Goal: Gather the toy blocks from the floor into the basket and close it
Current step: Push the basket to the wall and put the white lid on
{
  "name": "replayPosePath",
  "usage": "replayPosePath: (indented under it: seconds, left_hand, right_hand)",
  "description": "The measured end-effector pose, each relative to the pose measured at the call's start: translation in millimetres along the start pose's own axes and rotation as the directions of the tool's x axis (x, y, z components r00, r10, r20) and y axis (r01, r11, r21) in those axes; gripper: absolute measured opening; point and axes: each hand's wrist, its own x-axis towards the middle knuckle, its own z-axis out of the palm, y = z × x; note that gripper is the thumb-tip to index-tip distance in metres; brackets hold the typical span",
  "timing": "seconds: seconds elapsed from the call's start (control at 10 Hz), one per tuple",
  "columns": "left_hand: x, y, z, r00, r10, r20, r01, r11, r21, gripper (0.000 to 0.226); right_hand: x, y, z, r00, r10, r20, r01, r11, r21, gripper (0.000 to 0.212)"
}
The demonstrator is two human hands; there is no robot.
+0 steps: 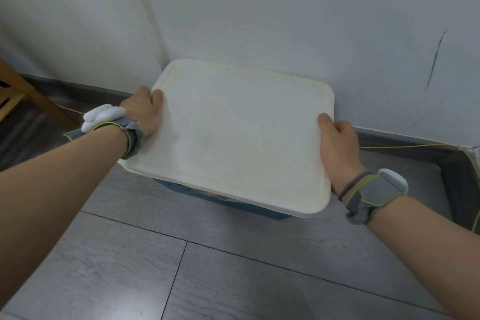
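Fingers [153, 96] of both hands curled over white lid [233, 132] edges, grey plank floor [207, 267], white wall [259, 8] corner

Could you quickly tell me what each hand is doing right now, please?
Left hand: grips the lid at its left edge.
Right hand: grips the lid's right edge.

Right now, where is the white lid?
In the head view the white lid sits mid-frame over the blue basket, in the wall corner, gripped at its ends by the left hand and right hand.
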Motion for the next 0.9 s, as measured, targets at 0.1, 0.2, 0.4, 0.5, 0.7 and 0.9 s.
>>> replayPosePath:
  seconds: [0.1,0.2,0.4,0.5,0.7,0.9]
  left_hand:
    - [4.0,-2.1,2.6,1.000,-0.005,-0.015,0.005,1.000,0.006,0.042]
    - [2.9,-4.8,2.4,1.000,-0.017,-0.002,0.017,1.000,0.009,0.044]
    - [7.4,-17.0,-9.1,0.999,-0.033,0.018,0.033,0.999,0.040,0.049]
    - [11.3,-18.1,-13.4,1.000,-0.019,0.019,0.018,0.997,0.080,0.052]
    - [6.8,-3.3,-14.3,0.993,-0.046,-0.111,0.058,0.993,0.106,0.041]
    - [-7.7,51.1,-21.5,0.912,0.304,-0.275,-0.213,0.925,0.316,0.036]
  right_hand:
    - [-0.1,0.2,-0.2,1.000,0.001,0.014,0.000,1.000,-0.031,0.030]
    - [1.0,-0.6,-0.5,1.000,-0.007,0.029,0.009,0.999,-0.039,0.031]
    - [-1.5,-7.3,16.2,0.999,0.010,0.050,-0.008,0.999,-0.053,0.029]
    - [-3.4,-6.8,21.3,0.999,0.019,0.039,-0.018,0.999,-0.028,0.030]
    - [-1.4,-11.6,18.6,0.997,0.014,0.074,0.000,0.983,-0.181,0.037]
    - [1.6,-48.5,17.6,0.792,-0.606,0.077,0.543,0.641,-0.542,0.051]
